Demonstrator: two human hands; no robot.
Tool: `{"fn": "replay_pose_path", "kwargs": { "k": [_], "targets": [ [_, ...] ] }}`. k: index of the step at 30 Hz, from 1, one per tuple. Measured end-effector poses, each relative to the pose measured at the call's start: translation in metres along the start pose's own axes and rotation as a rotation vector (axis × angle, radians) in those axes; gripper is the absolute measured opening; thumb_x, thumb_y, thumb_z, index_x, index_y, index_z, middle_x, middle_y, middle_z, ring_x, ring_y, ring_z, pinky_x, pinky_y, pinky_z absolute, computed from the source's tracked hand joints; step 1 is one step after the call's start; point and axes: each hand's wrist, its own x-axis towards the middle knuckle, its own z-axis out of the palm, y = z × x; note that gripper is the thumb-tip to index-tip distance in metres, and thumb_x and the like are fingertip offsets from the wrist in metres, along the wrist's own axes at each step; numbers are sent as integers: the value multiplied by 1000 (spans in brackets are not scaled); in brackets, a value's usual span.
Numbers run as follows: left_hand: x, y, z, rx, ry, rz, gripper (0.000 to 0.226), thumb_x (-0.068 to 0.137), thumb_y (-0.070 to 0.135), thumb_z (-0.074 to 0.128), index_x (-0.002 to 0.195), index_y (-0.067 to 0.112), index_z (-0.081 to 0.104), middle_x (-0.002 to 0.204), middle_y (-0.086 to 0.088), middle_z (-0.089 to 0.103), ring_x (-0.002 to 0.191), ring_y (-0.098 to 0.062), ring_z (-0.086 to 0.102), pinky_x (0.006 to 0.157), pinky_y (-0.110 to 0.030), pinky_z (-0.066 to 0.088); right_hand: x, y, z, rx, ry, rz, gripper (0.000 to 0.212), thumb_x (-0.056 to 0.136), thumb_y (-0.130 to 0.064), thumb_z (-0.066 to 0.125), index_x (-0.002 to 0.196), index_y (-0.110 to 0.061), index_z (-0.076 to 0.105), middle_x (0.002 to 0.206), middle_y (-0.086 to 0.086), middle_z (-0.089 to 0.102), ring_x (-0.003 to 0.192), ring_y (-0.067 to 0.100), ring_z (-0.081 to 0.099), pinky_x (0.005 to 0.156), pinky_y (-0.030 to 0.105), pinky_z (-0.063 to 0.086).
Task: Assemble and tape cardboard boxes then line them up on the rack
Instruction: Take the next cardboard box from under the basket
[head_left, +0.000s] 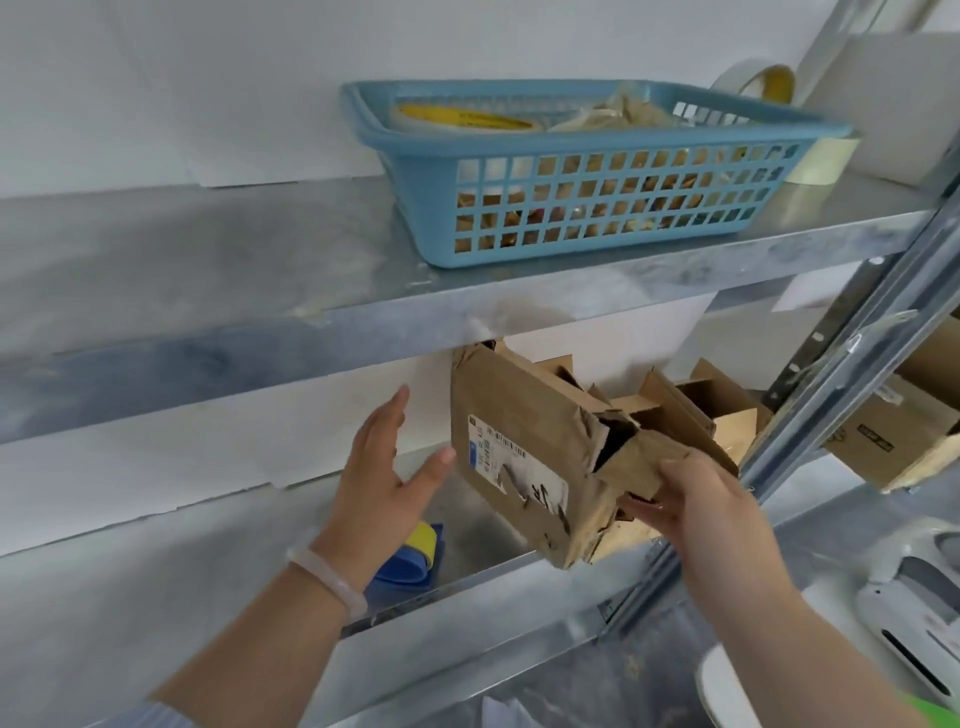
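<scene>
Head view into a metal rack (363, 306), two shelves in sight. A worn, crumpled box (519, 452) is held tilted in the gap between the shelves, at the front. Its printed label faces the viewer. Its top corner is tucked just under the upper shelf's edge & its btm corner overlaps the lower shelf's front lip; can't tell if it rests on that shelf.

The right hand (691, 499) grips a bent flap at the box's lower right, thumb on top, fingers curled beneath & mostly hidden by cardboard. The left hand (387, 478) is flat & upright just left of the box, fingers straight & together, thumb spread wide toward the box edge. Can't tell if the thumb tip touches it. A pale bracelet (332, 577) sits on that wrist.

Behind the box are more boxes (722, 410) w/ open flaps, largely blocked from view. Under the left palm a blue & yellow item (415, 556) lies on the lower shelf, half covered; too unclear to identify.

On the upper shelf, a blue basket (597, 208) holds a tape roll (467, 117) & crumpled brownish stuff seen only through the mesh. A second roll (753, 83) shows behind the basket's right corner, partly hidden.

Right of the post (852, 364), a far box (883, 441) is cut off by the frame edge. At btm right is a white device (914, 613), also cut off & hard to make out.
</scene>
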Motion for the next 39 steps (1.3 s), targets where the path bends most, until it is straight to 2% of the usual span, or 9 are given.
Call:
{"fn": "replay_pose_path", "kwargs": {
  "k": [4,9,14,18,23,29,33,37,39],
  "targets": [
    [-3,16,-28,-156,-2,-28,90,66,61,76,141,46,28,142,20,42,126,4,44,104,-30,41,2,-28,6,-83,-67,-25,30,84,-29,51,71,-45,72,71,-6,73,75,18,72,65,32,54],
    [-33,21,-67,-213,153,-5,76,69,34,75,139,30,44,131,11,57,113,2,57,81,-8,48,1,-34,42,-83,-204,-38,21,81,-41,55,71,-50,71,71,-8,73,81,23,72,74,40,57],
    [-70,5,-116,-292,374,4,69,73,20,76,137,21,49,132,4,58,118,-7,57,84,-12,49,-5,-24,110,-24,-391,-45,34,96,-21,50,78,-31,77,84,3,76,74,10,73,62,23,57],
    [-98,-22,-156,-239,496,-60,66,75,29,80,134,33,50,131,13,58,121,-6,54,86,-11,48,-17,-6,170,-73,-509,8,22,97,-20,51,88,-13,70,82,11,74,77,21,73,65,29,61],
    [-130,-56,-186,-149,627,-195,68,69,55,72,132,43,48,127,19,58,119,-4,55,89,-17,50,-32,24,230,-168,-621,44,21,102,-28,46,90,-25,63,91,8,71,80,23,73,65,29,61],
    [-140,-85,-195,-77,615,-333,44,85,37,68,124,44,49,112,31,59,106,13,53,87,-14,42,-37,54,262,-299,-648,22,19,102,-25,47,89,-25,61,95,2,69,81,16,70,56,23,57],
    [-140,-98,-201,-43,625,-399,32,97,24,53,123,43,50,112,33,56,101,22,49,88,-13,38,-30,66,266,-519,-577,-237,30,98,-21,51,119,-43,46,102,-13,60,89,9,63,76,30,57],
    [-135,-106,-214,-98,619,-424,30,101,23,43,128,31,55,117,24,59,110,1,56,98,-32,47,-27,56,274,-803,-618,-666,23,93,-12,54,96,-32,64,115,-16,51,97,5,56,79,9,38],
    [-132,-109,-217,-156,607,-439,31,102,22,42,129,27,56,119,12,61,113,-12,57,100,-44,47,-25,49,279,-927,-669,-692,18,92,-18,59,88,-32,68,130,-15,47,96,6,58,81,16,45]
  ]
}}
